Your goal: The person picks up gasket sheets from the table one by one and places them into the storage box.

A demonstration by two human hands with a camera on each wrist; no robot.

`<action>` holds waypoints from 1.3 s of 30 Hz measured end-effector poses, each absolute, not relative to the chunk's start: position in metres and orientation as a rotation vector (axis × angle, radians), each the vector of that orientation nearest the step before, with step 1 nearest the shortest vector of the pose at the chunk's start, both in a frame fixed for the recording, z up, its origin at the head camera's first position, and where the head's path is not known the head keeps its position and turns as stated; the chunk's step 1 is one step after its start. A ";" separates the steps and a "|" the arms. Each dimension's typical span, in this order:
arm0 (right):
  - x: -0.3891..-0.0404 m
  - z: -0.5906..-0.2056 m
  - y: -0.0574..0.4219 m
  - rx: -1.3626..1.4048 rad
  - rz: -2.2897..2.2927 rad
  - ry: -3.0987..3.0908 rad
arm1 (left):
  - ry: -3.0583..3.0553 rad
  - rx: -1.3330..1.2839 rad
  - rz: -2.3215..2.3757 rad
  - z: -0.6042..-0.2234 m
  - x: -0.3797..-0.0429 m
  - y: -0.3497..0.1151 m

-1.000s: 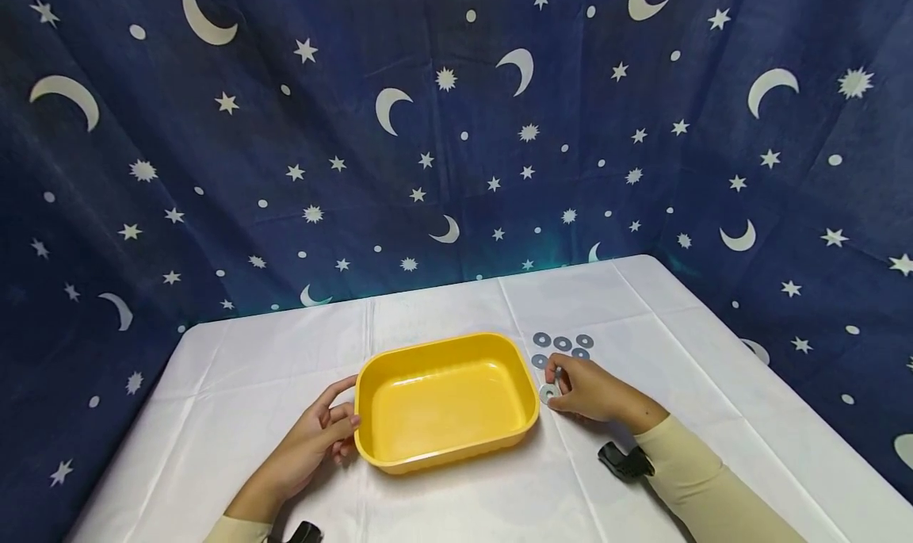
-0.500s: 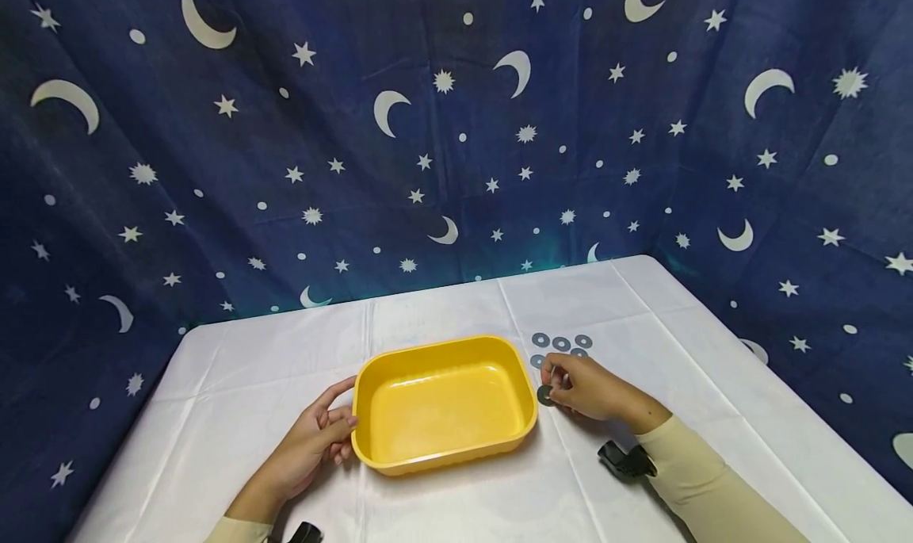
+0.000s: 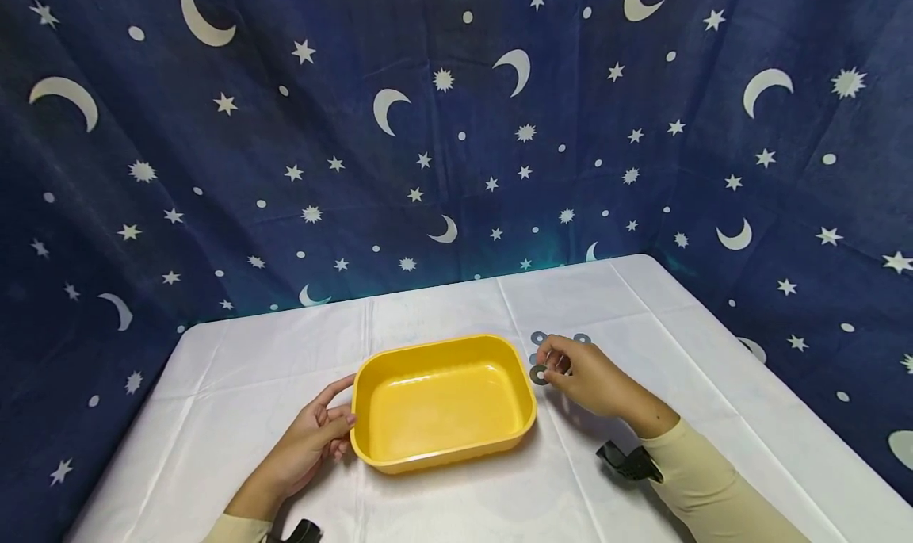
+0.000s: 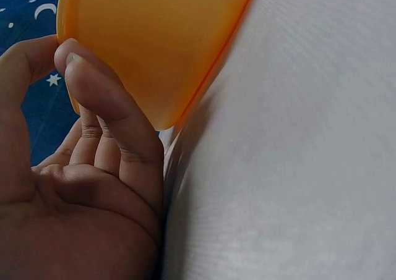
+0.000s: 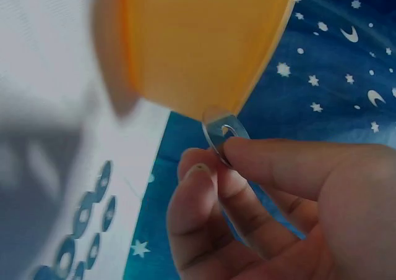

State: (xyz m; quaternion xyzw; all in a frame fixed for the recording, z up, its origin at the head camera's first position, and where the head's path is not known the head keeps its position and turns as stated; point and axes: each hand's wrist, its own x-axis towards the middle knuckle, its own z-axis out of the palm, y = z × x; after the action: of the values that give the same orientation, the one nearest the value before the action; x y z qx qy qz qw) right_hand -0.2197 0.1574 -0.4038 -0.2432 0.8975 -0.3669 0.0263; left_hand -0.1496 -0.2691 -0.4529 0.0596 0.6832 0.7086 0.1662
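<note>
My left hand (image 3: pixel 310 444) holds the left end of a yellow rectangular basin (image 3: pixel 444 452), its thumb against the end wall near the rim in the left wrist view. Between thumb and fingers, my right hand (image 3: pixel 588 372) pinches a flat metal washer (image 3: pixel 536 376) just off the basin's right end. The washer (image 5: pixel 213 130) stands on edge in the right wrist view, its centre hole showing. Behind the right hand lie more washers (image 3: pixel 582 338), partly hidden by it in the head view. Several washers (image 5: pixel 83 215) show on the cloth in the right wrist view.
A white cloth (image 3: pixel 435 317) covers the table beneath the basin. Dark blue fabric (image 3: pixel 328 115) with moons and stars hangs behind and at the sides. Each forearm wears a black wrist device, such as the right one (image 3: pixel 629 460).
My right hand has lifted the pinched washer and moved slightly away from me, covering more of the washers behind it. The left hand has stayed at the basin.
</note>
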 end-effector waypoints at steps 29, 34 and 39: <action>-0.213 -0.402 0.069 -0.741 -1.457 2.360 | 1.931 0.130 2.010 -0.451 -0.151 -0.268; -0.214 -0.407 0.058 -0.752 -1.411 2.360 | 1.935 0.118 2.012 -0.451 -0.152 -0.268; -0.214 -0.411 0.048 -0.770 -1.310 2.389 | 1.934 0.100 2.012 -0.450 -0.151 -0.268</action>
State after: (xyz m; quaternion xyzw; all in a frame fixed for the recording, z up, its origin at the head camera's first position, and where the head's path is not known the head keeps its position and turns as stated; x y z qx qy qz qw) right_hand -0.2140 0.0484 -0.4108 -0.2688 0.8336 -0.4572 0.1544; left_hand -0.1512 -0.2684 -0.4504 0.0352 0.6821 0.7095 0.1736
